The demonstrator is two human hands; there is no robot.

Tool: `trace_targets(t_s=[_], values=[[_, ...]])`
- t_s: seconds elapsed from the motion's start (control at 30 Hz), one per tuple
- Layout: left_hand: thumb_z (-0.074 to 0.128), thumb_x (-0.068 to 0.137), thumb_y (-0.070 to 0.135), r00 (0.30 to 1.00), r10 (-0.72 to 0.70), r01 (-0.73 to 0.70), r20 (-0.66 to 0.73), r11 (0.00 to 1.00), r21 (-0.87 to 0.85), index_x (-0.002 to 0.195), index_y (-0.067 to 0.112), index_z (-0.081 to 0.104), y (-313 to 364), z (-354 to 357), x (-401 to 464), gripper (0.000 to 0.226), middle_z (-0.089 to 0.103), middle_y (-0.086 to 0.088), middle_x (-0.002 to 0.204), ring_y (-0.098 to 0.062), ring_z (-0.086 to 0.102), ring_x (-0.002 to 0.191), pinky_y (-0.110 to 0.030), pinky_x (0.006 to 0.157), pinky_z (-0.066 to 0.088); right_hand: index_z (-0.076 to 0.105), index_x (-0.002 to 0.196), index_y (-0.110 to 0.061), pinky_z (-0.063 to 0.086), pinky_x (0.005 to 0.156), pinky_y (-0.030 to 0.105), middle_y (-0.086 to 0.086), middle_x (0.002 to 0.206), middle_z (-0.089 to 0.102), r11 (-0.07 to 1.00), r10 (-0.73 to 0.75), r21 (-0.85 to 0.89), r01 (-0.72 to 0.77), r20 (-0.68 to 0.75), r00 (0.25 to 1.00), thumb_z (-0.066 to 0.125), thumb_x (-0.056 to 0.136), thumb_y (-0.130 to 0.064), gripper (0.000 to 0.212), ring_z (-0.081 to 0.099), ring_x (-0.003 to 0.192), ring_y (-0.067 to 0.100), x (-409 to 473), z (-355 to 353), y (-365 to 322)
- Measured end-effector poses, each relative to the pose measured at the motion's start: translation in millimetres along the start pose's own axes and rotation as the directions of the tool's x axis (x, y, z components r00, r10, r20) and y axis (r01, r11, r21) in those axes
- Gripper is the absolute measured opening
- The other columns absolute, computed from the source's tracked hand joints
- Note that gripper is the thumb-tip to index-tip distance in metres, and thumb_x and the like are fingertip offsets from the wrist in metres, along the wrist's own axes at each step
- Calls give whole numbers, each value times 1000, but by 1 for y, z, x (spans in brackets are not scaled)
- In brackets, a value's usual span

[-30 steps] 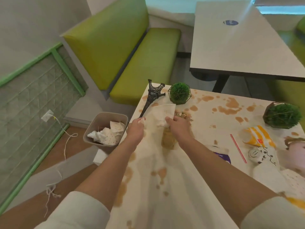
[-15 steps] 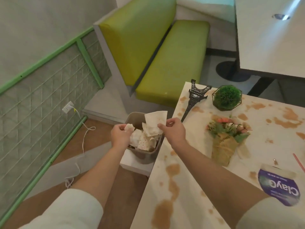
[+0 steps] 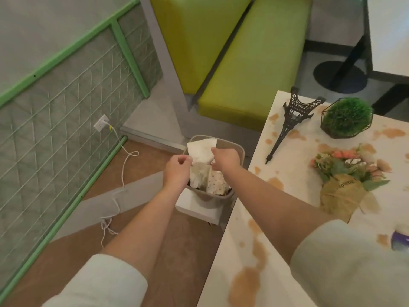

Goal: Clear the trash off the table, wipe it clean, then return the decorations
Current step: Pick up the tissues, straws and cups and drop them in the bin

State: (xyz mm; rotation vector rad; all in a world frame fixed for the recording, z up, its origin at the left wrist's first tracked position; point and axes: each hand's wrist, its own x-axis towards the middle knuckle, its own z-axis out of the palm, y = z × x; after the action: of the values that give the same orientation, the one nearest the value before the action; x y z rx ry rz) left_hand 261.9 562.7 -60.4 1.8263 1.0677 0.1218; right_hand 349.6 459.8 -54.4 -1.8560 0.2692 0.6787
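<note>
Both my hands hover over a beige trash bin (image 3: pixel 213 197) on the floor, left of the stained white table (image 3: pixel 287 196). My right hand (image 3: pixel 225 159) pinches a white, brown-stained napkin (image 3: pixel 201 149) above the bin's opening. My left hand (image 3: pixel 177 170) is beside it with curled fingers, and nothing shows in it. Crumpled napkins (image 3: pixel 215 181) fill the bin. On the table lie a black Eiffel tower model (image 3: pixel 287 125) on its side, a green ball plant in a wire frame (image 3: pixel 346 117) and a flower bouquet in burlap (image 3: pixel 345 187).
Brown spill marks (image 3: pixel 245 282) cover the table. A purple packet (image 3: pixel 400 240) lies at the right edge of view. A green bench (image 3: pixel 254 63) stands behind the bin. A white cable (image 3: pixel 122 173) trails from a wall socket across the floor. Another table's base (image 3: pixel 340 74) is at the far right.
My hands carried the napkin from the table leftward to above the bin. The small white bit seen in my left hand half a second ago no longer shows.
</note>
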Motion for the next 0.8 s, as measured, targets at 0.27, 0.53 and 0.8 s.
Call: trace_targets(t_s=[0.27,0.53,0.8], values=[[54,94,37,987,84,-87,136,996,10,103,21,61,26,25,-35,20,64,6,101,-16,60,95,-29,73,44,69,105,0,53,88,54,18,89,66,993,-115,-16,115,-21,993,50,88,-16,30,61,79,28,-38,-62,15],[55,95,39,909,228,-231,349,972,-36,103,21,60,84,97,-113,20,65,5,96,-15,61,91,-31,71,45,64,87,-20,54,74,39,1,88,69,975,-212,23,223,-224,951,58,91,-27,10,63,79,21,-94,-190,43],[55,94,38,772,305,-386,557,922,30,103,23,63,126,193,-202,20,67,2,99,-19,63,92,-33,76,51,63,85,-15,40,56,26,-2,89,64,984,-178,-61,169,-430,885,53,93,-23,14,60,77,20,-126,-321,92]])
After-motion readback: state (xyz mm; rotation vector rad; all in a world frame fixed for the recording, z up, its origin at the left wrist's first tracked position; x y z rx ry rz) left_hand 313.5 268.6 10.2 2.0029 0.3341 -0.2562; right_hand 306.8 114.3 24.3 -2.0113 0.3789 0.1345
